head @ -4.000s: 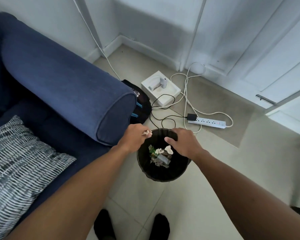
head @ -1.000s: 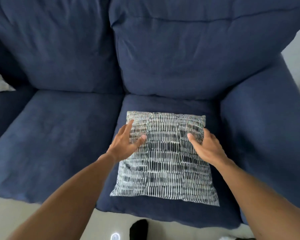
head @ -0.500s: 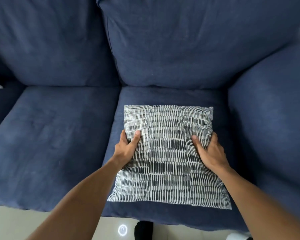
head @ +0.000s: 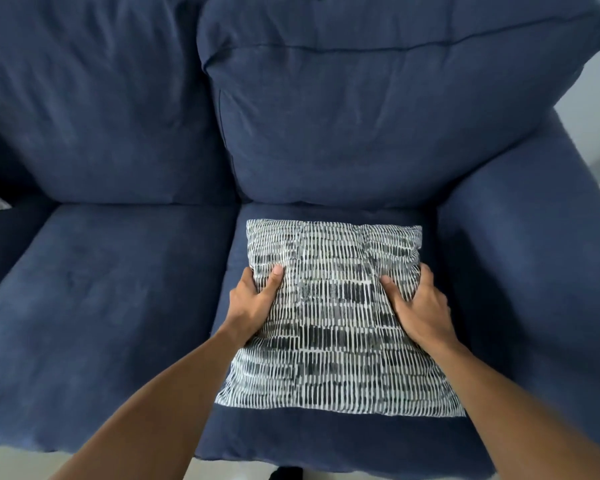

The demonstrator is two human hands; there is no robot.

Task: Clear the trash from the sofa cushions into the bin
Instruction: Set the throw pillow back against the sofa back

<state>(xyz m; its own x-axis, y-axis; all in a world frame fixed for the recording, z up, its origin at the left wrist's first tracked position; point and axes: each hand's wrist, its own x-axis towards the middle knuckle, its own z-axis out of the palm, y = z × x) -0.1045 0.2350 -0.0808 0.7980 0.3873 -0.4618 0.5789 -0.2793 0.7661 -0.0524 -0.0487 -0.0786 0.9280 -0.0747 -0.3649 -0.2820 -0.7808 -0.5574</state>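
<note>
Now both hands clamp the pillow [head: 333, 313] lying flat on the right seat cushion [head: 326, 434] of the sofa [head: 361, 116]. The left hand [head: 253, 306] pinches the pillow's left edge, thumb on top; the right hand [head: 420, 306] grips its right edge the same way, likely to lift it and check underneath. No trash shows on the cushions; the bin is out of view. Left of the pillow, the other seat [head: 101, 306] lies bare, open room for setting it down; the armrest [head: 534, 271] crowds its right.
</note>
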